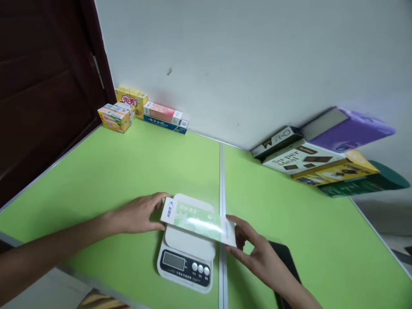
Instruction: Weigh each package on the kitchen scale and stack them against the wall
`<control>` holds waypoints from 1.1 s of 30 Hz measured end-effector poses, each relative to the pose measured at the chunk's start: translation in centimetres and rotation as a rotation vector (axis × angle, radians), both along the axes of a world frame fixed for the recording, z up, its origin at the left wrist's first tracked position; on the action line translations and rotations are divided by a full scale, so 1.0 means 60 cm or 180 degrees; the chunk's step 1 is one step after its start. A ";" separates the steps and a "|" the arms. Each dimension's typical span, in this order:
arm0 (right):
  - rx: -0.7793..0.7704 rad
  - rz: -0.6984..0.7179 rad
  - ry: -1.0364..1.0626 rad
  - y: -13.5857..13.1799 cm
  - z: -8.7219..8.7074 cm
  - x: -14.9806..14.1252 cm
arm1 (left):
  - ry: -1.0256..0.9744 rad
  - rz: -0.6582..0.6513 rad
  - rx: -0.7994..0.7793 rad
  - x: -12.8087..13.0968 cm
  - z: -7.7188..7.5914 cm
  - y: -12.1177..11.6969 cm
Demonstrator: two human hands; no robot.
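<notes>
Green-and-white box point(198, 219), one: brought over the white scale point(189, 241) on the near counter point(96, 180), ends held in my left grip point(138, 213) and right grip point(259, 253), release not done, contact beneath unclear.

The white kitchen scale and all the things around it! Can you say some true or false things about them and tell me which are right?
1. The left hand and right hand have the green-and-white box between them, one at each end. True.
2. The scale has just one round button. False: it has three round buttons in a row.
3. The tabletop is green. True.
4. The purple thing is over by the door. False: it is on the right side, with the boxes by the wall.
5. The scale's screen shows big red numbers. False: it looks grey, and no numbers can be seen.
</notes>
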State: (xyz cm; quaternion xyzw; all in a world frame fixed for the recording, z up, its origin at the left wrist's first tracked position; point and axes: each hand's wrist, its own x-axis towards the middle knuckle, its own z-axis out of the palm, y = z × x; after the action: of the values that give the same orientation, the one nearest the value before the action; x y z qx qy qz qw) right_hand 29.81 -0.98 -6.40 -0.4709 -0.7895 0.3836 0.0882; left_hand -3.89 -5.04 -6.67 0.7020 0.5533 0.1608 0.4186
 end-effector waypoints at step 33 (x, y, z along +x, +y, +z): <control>0.1543 -0.0528 0.0046 0.537 0.021 -0.437 | 0.1238 0.1361 0.2351 -0.169 -0.071 0.491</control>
State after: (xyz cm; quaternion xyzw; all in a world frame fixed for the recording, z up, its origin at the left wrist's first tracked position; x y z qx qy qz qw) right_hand 3.58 31.26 -5.16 -0.4964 -0.8164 0.1779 0.2354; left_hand -14.03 24.40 -10.94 0.6914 0.6594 0.2950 -0.0133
